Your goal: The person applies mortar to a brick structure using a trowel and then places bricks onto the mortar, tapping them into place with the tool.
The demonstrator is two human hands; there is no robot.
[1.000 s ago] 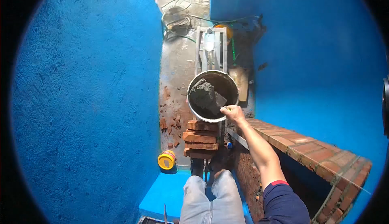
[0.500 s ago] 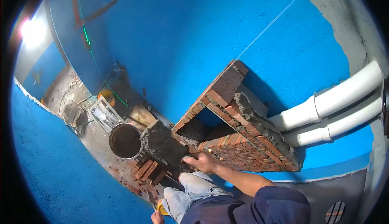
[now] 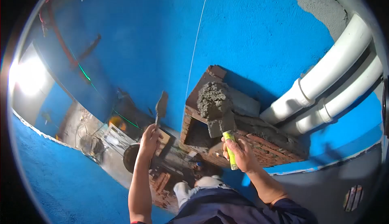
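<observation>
My left hand (image 3: 150, 143) is closed round a slim pointing trowel (image 3: 161, 104), its narrow blade upright, left of the brick structure (image 3: 269, 147). My right hand (image 3: 241, 153) grips the yellow-green handle of a broader trowel (image 3: 215, 128). Its blade carries a heap of rough grey mortar (image 3: 212, 99) over the top of the brick structure. Whether the mortar or blade touches the bricks I cannot tell. A dark opening shows in the structure's left part, and grey mortar coats some of its upper edge. A bucket (image 3: 129, 158) is partly hidden behind my left arm.
White pipes (image 3: 324, 74) run from the right toward the structure. Blue walls (image 3: 133, 37) surround me, one crossed by a thin string. Loose bricks (image 3: 161, 183), a metal frame (image 3: 113, 137) and coiled hoses (image 3: 87, 139) lie on the floor below. A bright light (image 3: 28, 74) glares at the left.
The view has swung right. My right hand has moved the loaded trowel from the bucket up over the brick structure. My left hand has risen into mid-view with the slim trowel.
</observation>
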